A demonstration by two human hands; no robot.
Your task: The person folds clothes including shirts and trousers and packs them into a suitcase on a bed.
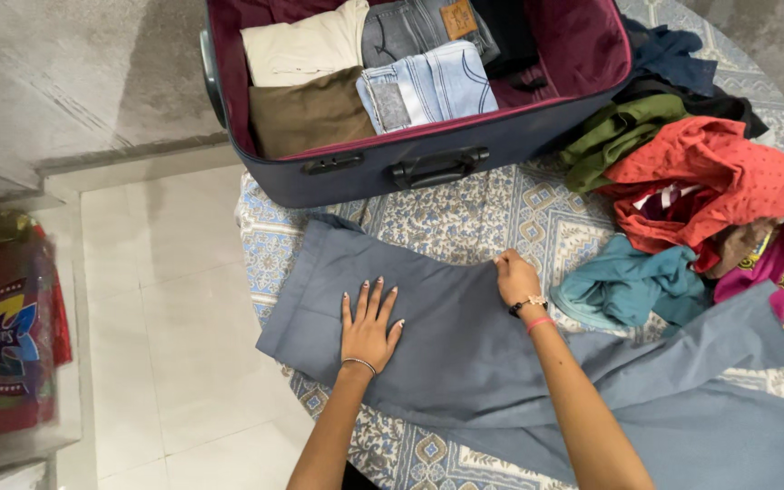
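Note:
Grey-blue trousers lie spread across a patterned bedsheet. My left hand rests flat on the trousers, fingers apart, pressing the cloth down. My right hand pinches the far edge of the same trousers, its fingers closed on the fabric. An open navy suitcase with a maroon lining stands just beyond, holding folded clothes: a cream piece, a brown piece and light blue jeans.
A loose heap of clothes lies at the right: a red garment, an olive green one, a teal one and a pink one. White floor tiles and a red packet are at the left.

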